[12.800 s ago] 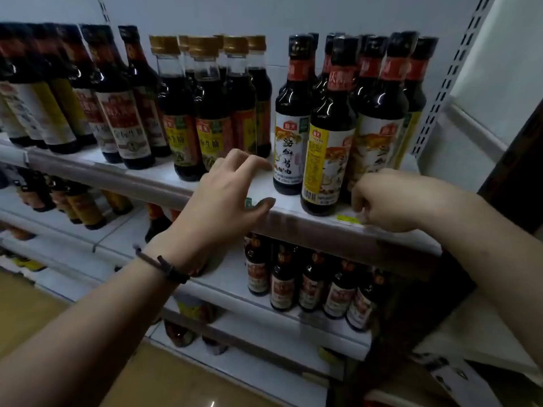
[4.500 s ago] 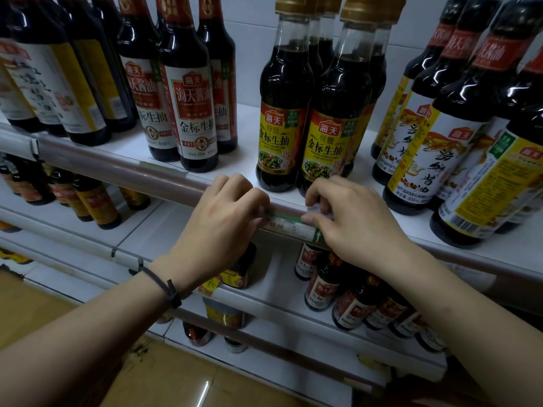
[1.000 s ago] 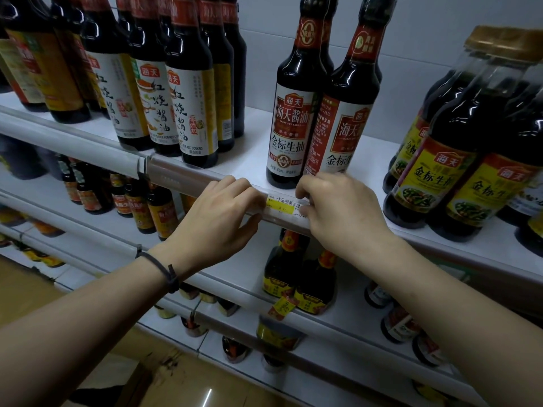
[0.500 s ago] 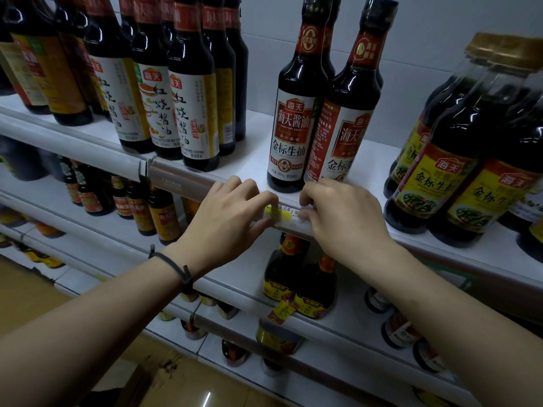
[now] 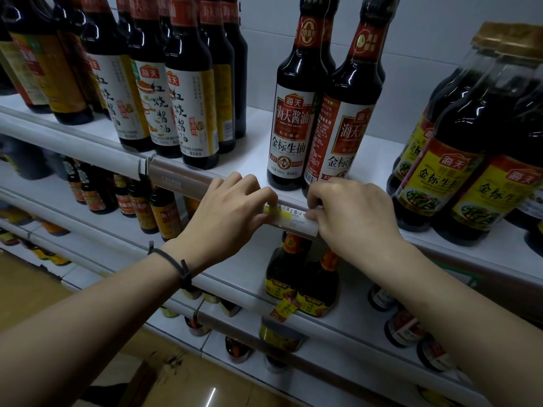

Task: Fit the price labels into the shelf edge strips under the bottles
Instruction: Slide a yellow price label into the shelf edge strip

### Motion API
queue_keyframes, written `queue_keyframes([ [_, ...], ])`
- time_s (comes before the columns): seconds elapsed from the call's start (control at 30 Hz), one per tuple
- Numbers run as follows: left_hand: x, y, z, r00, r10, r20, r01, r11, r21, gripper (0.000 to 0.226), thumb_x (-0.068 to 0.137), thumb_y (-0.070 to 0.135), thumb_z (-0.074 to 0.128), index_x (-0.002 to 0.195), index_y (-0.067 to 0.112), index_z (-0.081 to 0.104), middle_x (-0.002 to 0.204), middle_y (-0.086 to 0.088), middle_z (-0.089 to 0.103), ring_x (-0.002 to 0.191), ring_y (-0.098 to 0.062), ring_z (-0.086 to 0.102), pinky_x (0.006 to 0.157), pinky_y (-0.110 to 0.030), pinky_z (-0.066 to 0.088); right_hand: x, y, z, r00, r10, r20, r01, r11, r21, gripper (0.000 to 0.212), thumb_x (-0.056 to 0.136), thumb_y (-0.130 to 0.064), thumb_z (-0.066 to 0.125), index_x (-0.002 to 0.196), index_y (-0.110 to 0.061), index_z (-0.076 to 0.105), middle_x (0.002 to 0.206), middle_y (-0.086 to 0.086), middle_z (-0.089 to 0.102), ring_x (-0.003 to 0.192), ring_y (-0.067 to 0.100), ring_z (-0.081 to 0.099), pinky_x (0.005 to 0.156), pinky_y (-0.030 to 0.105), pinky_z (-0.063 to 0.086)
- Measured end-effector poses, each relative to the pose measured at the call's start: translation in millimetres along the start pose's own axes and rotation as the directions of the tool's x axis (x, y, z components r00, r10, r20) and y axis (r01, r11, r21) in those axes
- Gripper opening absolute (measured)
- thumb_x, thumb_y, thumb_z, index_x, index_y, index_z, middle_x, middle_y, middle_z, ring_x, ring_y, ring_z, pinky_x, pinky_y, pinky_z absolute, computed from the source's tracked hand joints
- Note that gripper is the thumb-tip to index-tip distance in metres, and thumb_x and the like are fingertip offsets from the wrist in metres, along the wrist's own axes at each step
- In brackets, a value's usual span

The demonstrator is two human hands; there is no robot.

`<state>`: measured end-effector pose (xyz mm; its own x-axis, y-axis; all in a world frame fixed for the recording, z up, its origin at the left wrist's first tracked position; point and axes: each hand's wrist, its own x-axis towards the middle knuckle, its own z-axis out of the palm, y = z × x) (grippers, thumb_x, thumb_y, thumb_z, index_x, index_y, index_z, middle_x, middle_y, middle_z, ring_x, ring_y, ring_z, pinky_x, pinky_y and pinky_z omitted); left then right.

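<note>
Now seating the price label (image 5: 289, 217) in the shelf edge strip (image 5: 176, 179), directly under the pair of red-labelled soy bottles (image 5: 289, 127). Left hand (image 5: 226, 215) pinching the label's left end, fingertips curled over the strip's top lip; right hand (image 5: 352, 218) pinching the right end likewise. Lower edge possibly tucked already, hard to tell behind the fingers. Best pressed flat from the middle outward, keeping it level, thumbs low, knuckles well clear of the bottle bases just above.
</note>
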<state>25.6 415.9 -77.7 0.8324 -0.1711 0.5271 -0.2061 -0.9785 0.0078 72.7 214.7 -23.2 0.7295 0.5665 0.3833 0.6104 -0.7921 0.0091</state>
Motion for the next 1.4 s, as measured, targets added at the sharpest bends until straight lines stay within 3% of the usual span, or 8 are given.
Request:
queue_keyframes([
  [0.4, -2.7, 2.1, 4.6, 0.997, -0.073, -0.038, 0.07, 0.995, -0.073, 0.027, 0.088, 0.045, 0.058, 0.108, 0.027, 0.06, 0.094, 0.004, 0.054, 0.086, -0.019, 0.045, 0.072, -0.035, 0.037, -1.2, 1.4, -1.2, 0.999, 0.048, 0.02, -0.049, 0.998, 0.044, 0.007, 0.088, -0.033, 0.067, 0.09, -0.028, 0.064, 0.094, -0.004, 0.07, 0.09, 0.027, 0.064, 0.078, 0.039, 0.039],
  [0.6, -2.8, 3.3, 2.1, 0.997, -0.077, -0.03, 0.075, 0.995, -0.064, 0.023, 0.089, 0.045, 0.055, 0.105, 0.029, 0.06, 0.094, 0.004, 0.053, 0.087, -0.019, 0.045, 0.073, -0.036, 0.037, -1.1, 3.5, -3.1, 0.997, 0.067, 0.026, -0.069, 0.995, 0.076, 0.014, 0.087, -0.04, 0.069, 0.087, -0.028, 0.061, 0.085, -0.005, 0.067, 0.085, 0.026, 0.063, 0.08, 0.041, 0.041],
  [0.77, -4.2, 4.5, 0.2, 0.999, -0.04, -0.013, 0.041, 0.998, 0.04, 0.025, 0.094, 0.045, 0.046, 0.109, 0.029, 0.058, 0.097, 0.003, 0.054, 0.089, -0.022, 0.049, 0.076, -0.039, 0.039, -3.4, 5.8, -1.2, 0.997, 0.062, 0.037, -0.065, 0.994, 0.093, 0.018, 0.089, -0.044, 0.065, 0.085, -0.029, 0.056, 0.08, -0.008, 0.058, 0.084, 0.025, 0.062, 0.078, 0.04, 0.038],
  [1.07, -3.5, 18.4, -2.7, 0.995, -0.088, -0.037, 0.091, 0.99, 0.111, 0.027, 0.092, 0.04, 0.053, 0.109, 0.02, 0.058, 0.105, -0.006, 0.056, 0.092, -0.029, 0.051, 0.074, -0.044, 0.043, -9.3, 11.3, 0.5, 1.0, -0.008, 0.029, 0.003, 0.988, 0.154, 0.014, 0.09, -0.036, 0.065, 0.096, -0.025, 0.058, 0.096, -0.003, 0.064, 0.093, 0.026, 0.061, 0.082, 0.041, 0.042],
  [1.27, -12.0, 55.5, -2.0, 0.991, -0.129, -0.021, 0.13, 0.985, 0.113, 0.043, 0.087, 0.049, 0.061, 0.118, 0.02, 0.055, 0.112, -0.005, 0.053, 0.099, -0.027, 0.051, 0.075, -0.041, 0.043, -30.4, 41.8, -4.3, 0.991, -0.112, -0.07, 0.124, 0.971, 0.205, 0.03, 0.086, -0.034, 0.069, 0.112, -0.021, 0.06, 0.109, 0.002, 0.06, 0.101, 0.028, 0.057, 0.086, 0.044, 0.047],
  [1.4, -22.3, 107.6, 2.4, 0.984, -0.176, -0.033, 0.179, 0.972, 0.153, 0.05, 0.085, 0.048, 0.067, 0.125, 0.02, 0.053, 0.117, -0.007, 0.054, 0.104, -0.029, 0.052, 0.077, -0.04, 0.043, -67.2, 79.7, -6.8, 0.97, -0.196, -0.144, 0.228, 0.939, 0.258, 0.03, 0.087, -0.031, 0.067, 0.114, -0.019, 0.062, 0.11, 0.003, 0.058, 0.101, 0.028, 0.056, 0.084, 0.043, 0.046],
])
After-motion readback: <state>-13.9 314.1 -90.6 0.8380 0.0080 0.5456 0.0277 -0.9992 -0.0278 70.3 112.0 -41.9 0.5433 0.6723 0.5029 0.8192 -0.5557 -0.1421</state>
